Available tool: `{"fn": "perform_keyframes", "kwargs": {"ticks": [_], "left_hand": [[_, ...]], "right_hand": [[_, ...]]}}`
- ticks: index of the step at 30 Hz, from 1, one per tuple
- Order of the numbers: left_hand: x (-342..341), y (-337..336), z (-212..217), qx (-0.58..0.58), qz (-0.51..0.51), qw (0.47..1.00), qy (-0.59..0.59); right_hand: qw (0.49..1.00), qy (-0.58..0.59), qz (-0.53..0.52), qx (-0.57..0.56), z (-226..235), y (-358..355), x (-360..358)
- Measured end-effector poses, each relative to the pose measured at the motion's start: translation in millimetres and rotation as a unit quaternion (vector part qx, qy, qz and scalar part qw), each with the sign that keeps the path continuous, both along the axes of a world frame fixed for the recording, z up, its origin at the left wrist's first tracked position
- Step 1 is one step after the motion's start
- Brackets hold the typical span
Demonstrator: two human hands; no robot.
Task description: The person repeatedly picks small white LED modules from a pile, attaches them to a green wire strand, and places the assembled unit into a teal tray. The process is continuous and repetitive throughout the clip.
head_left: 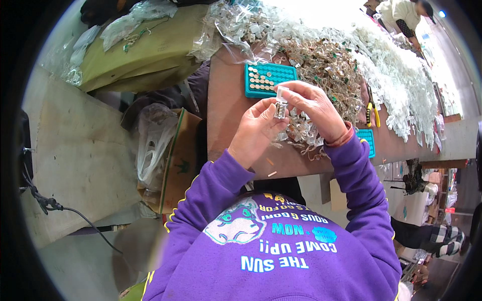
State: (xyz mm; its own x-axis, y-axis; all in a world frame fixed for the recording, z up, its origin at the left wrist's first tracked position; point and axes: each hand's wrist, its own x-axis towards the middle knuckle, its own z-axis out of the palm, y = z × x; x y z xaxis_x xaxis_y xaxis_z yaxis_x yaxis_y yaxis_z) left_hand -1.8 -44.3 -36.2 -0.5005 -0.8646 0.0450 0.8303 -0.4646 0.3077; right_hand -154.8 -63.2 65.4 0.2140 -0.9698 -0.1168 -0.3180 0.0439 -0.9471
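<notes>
A small clear case (280,111) was grasped between the fingers of the left hand (255,131), and a translucent piece (282,94) directly above it was pinched by the fingers of the right hand (321,109). The step in hand was judged to be a joining or parting of the two; which could not be told. A steady lower grip and a straight push or pull seemed called for. Just beyond the fingers, a teal tray (285,74) of round discs (261,86) was set on the desk (225,120).
</notes>
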Motion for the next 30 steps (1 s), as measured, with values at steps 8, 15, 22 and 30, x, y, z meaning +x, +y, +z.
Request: {"fn": "perform_keyframes", "kwargs": {"ticks": [8,15,22,30], "left_hand": [[-0.4,-0.1,6.3,0.038,0.005,0.999,0.000],[-3.7,4.4,4.0,0.043,-0.016,0.997,0.057],[-1.0,4.6,6.2,-0.069,0.065,0.986,-0.140],[0.2,3.0,3.0,-0.095,0.056,0.968,-0.225]], "right_hand": [[0.857,0.220,-0.025,-0.465,-32.3,23.1,12.0],[0.788,0.273,0.098,-0.543,-33.7,19.8,5.3],[0.853,0.257,0.053,-0.451,-27.5,26.3,-0.3],[0.822,0.296,0.056,-0.483,-26.7,28.7,-1.9]]}}
